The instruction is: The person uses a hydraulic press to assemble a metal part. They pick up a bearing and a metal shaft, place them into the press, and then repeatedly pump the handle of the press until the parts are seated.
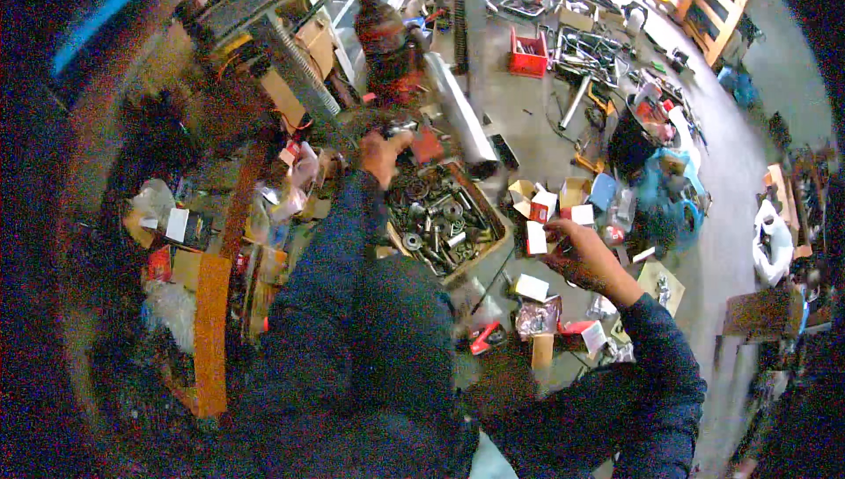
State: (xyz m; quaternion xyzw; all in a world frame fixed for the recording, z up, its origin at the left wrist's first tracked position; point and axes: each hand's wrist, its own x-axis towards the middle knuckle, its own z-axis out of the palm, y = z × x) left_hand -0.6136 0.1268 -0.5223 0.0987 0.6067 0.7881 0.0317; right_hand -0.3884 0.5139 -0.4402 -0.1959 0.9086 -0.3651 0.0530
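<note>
My right hand (583, 257) is closed on a small red-and-white box (535, 238), gripping it at its right side. Several open cardboard boxes (576, 190) stand just beyond it. At the far left of the work area, my left hand (382, 158) reaches out beside a red piece (427, 145). Its fingers are blurred and partly dark, so their grip cannot be made out. Between my two hands lies a shallow tray (495, 242) with metal bolts, rings and other small parts (437, 220) in it.
A metal tube (459, 114) leans beyond the tray, next to a dark red machine part (384, 39). A red bin (528, 53) and heaped tools (591, 55) lie farther off. An orange metal beam (212, 329) stands at left. A white box (532, 287) and packaging lie nearer me.
</note>
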